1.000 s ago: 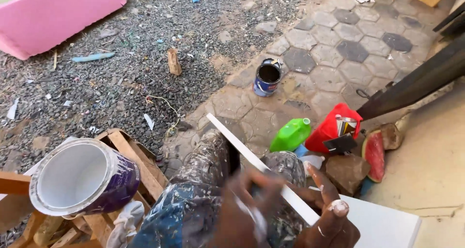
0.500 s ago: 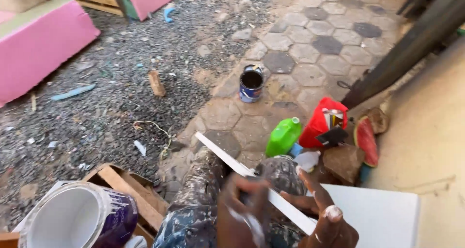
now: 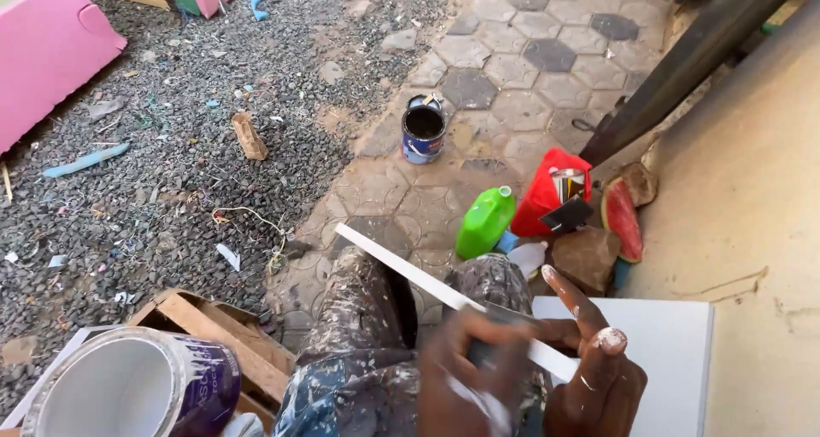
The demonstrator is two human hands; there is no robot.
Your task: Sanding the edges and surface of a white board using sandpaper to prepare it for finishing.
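A long white strip (image 3: 401, 270) runs diagonally over my paint-spattered knees (image 3: 367, 317). My right hand (image 3: 598, 377) holds its near end, with fingers spread and white paint on the thumbnail. My left hand (image 3: 470, 377) is blurred and smeared with white. It is closed on a small grey tool (image 3: 504, 317) pressed against the strip; what kind of tool it is I cannot tell. A white panel (image 3: 675, 351) lies under my right hand. An open purple tin of white paint (image 3: 128, 394) lies tilted at lower left on a wooden crate (image 3: 213, 326).
On the hexagonal paving stand a blue tin with dark contents (image 3: 423, 131), a green plastic bottle (image 3: 484, 222), a red bag (image 3: 547, 193), a stone (image 3: 589, 258) and a watermelon slice (image 3: 622, 219). Gravel with a wood block (image 3: 249, 135) lies left. Pink foam (image 3: 43, 57) is far left, a wall right.
The view has swung, so the ground objects sit higher and further left in the picture. My left hand has slid a little to the right along the strip. My right hand keeps its hold.
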